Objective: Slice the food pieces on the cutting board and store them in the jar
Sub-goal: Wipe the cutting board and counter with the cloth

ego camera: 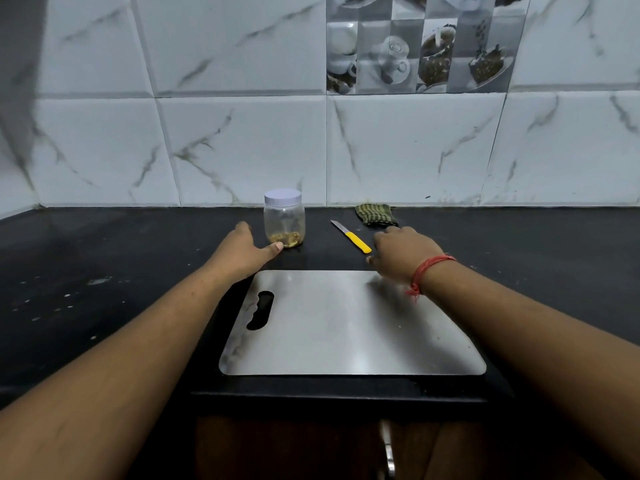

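Yellow-handled knife [351, 236], green striped cloth [376, 214], black counter [104, 271], white-lidded jar [284, 218].

Open counter gap between jar [284, 220] and knife [350, 236], cloth [376, 214] behind.

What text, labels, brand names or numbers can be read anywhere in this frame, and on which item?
None can be read.
Jar: clear wall and plain lid, no label seen.
Knife: no marking visible.
Cutting board: bare metal.
Decorative tile: pictures of cups only, no words.

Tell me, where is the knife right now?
The knife lies on the black counter behind the cutting board, between the jar and the right hand.
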